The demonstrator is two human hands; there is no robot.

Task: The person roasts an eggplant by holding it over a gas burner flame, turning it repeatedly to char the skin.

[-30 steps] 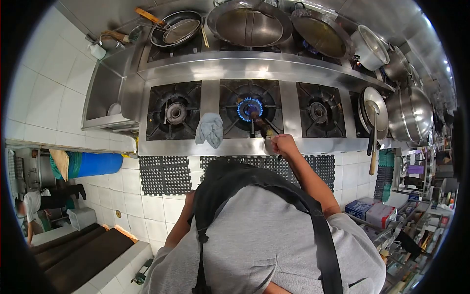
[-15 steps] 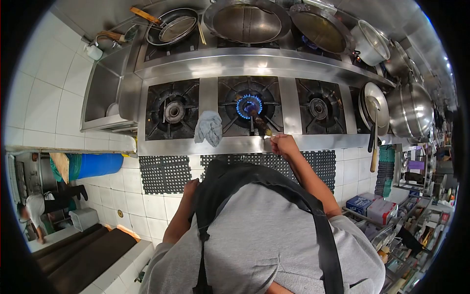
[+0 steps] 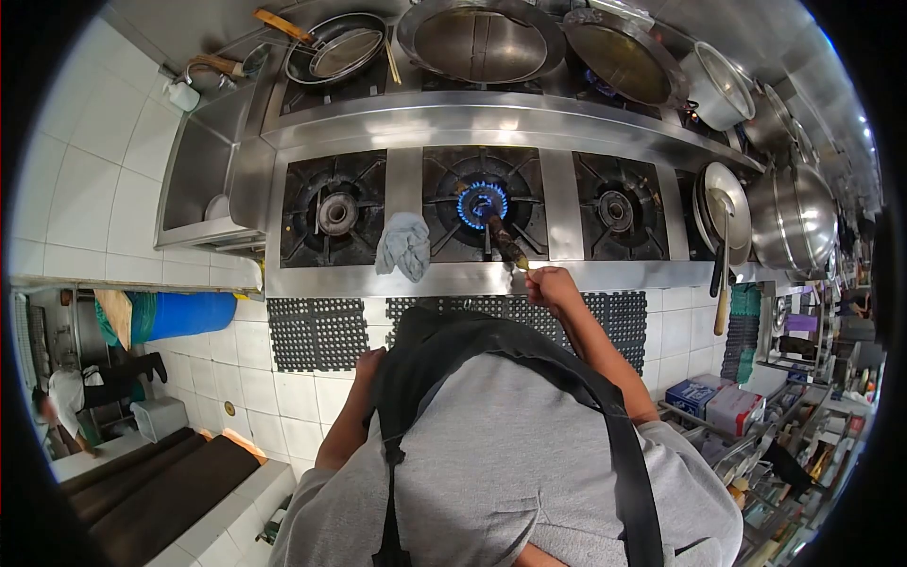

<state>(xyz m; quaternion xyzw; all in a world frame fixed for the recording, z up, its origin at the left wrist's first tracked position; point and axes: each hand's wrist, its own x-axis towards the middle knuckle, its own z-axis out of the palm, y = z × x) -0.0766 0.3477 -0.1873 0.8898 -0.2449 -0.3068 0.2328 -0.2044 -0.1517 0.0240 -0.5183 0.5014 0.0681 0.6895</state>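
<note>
My right hand [image 3: 551, 283] pinches the greenish near end of a dark, charred, elongated item [image 3: 506, 244] at the stove's front edge. The item's far end lies over the blue flame of the lit middle burner [image 3: 483, 205]. My left hand [image 3: 370, 361] hangs low beside my body, away from the stove, and its fingers are mostly hidden. A crumpled grey cloth [image 3: 404, 248] rests on the steel stove edge, left of the lit burner.
Unlit burners [image 3: 336, 214] flank the flame. Behind them stand a pan with a strainer [image 3: 346, 52] and large woks [image 3: 477, 40]. Pans with a ladle [image 3: 724, 213] and steel bowls [image 3: 794, 213] sit at the right, a sink [image 3: 198, 175] at the left. Another person [image 3: 71, 397] is at far left.
The view has shifted very slightly. My right hand still holds the charred item over the flame, nearly unmoved. The other person's arm at far left has moved a little.
</note>
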